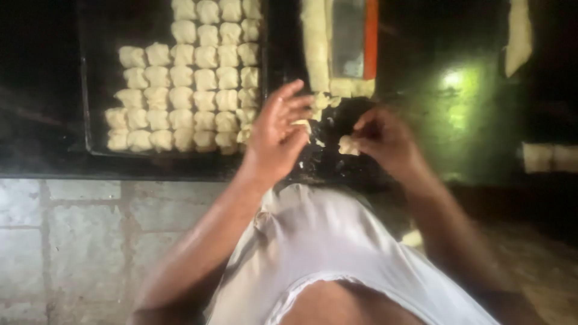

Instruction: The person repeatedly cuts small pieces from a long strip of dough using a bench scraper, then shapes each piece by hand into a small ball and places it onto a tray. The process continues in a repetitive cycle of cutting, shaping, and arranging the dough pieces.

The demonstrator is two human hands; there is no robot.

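Dark tray (84, 90) of dough rows (192, 78) far left, my left hand (278, 129) spread open just right of it, then my right hand (385, 138) pinching a small dough piece (348, 145) held between both hands.

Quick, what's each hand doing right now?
Left hand: open, fingers spread, holding nothing that shows, beside the tray.
Right hand: pinched shut on a dough piece.
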